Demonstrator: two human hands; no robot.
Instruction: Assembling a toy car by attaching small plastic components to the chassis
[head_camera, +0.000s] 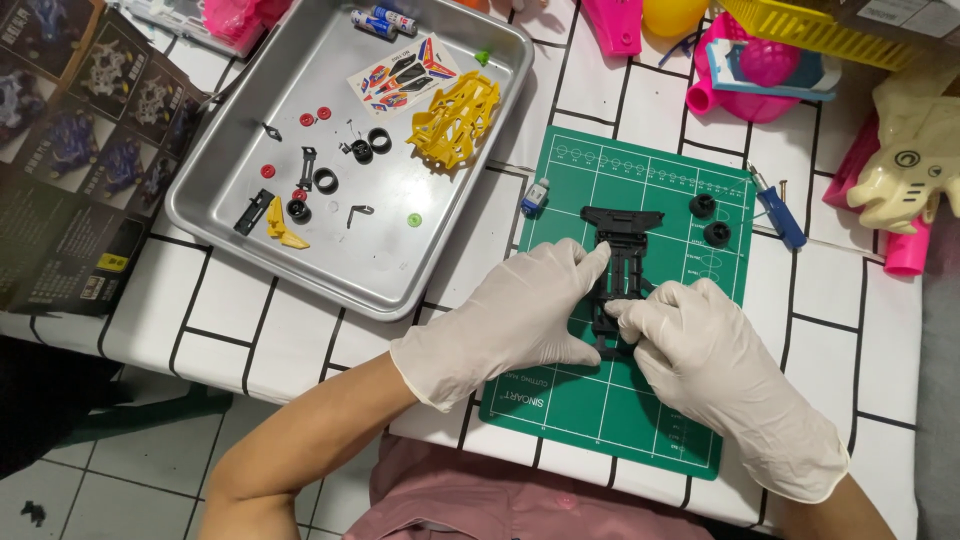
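Note:
A black plastic toy-car chassis (622, 245) lies lengthwise on a green cutting mat (600, 400). My left hand (520, 310), in a white glove, steadies the chassis from its left side with the fingertips against the frame. My right hand (690, 345), also gloved, pinches the near end of the chassis between thumb and fingers. Two black wheels (710, 220) rest on the mat's far right. The near part of the chassis is hidden under my fingers.
A metal tray (215, 215) at the left holds a yellow car body (455, 108), a sticker sheet, black tyres, red and green small parts and two batteries. A blue screwdriver (778, 212) lies right of the mat. Pink and yellow toys crowd the far edge.

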